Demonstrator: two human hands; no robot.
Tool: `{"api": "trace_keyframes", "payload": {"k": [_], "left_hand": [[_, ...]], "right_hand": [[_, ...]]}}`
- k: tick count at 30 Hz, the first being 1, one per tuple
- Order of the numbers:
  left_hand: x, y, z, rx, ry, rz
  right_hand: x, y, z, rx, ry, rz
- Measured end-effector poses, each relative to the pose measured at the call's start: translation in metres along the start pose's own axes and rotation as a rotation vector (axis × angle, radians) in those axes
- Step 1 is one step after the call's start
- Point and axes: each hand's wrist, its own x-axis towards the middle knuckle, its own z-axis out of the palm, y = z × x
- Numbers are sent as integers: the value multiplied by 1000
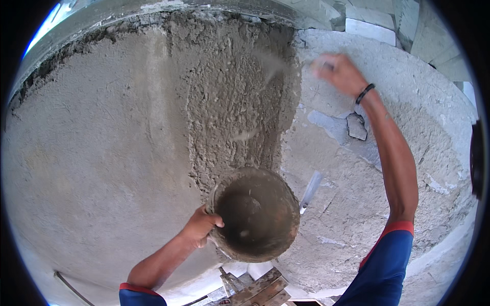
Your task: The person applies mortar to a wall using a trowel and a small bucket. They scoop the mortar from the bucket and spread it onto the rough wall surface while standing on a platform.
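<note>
My left hand [200, 227] grips the left rim of a round, mortar-stained bucket [260, 253], thumb over the edge. The bucket's mouth faces me, and its inside looks mostly bare, with wet grey smears. At the upper right, my right hand [341, 74] is closed and blurred by motion. It seems to hold a trowel, whose blade [273, 64] shows only as a faint pale smear to the left of the fingers. Behind lies a strip of wet, rough mortar [235, 97] on the wall, between smoother plaster [97, 127] and a bare, older surface [326, 224].
A pale flat strip with a hole [310, 191] stands out beside the bucket's right rim. Broken patches [356, 126] mark the right-hand wall. Wooden blocks [260, 289] lie below the bucket. A ledge [153, 13] runs along the top, and a thin rod [73, 288] shows at lower left.
</note>
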Motion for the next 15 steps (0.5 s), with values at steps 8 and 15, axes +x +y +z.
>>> {"api": "trace_keyframes", "payload": {"k": [8, 15], "left_hand": [[1, -20, 0, -94, 4, -36], [14, -19, 28, 134, 0, -109]], "right_hand": [[-83, -21, -16, 38, -77, 130], [-208, -104, 74, -446, -575, -64]]}}
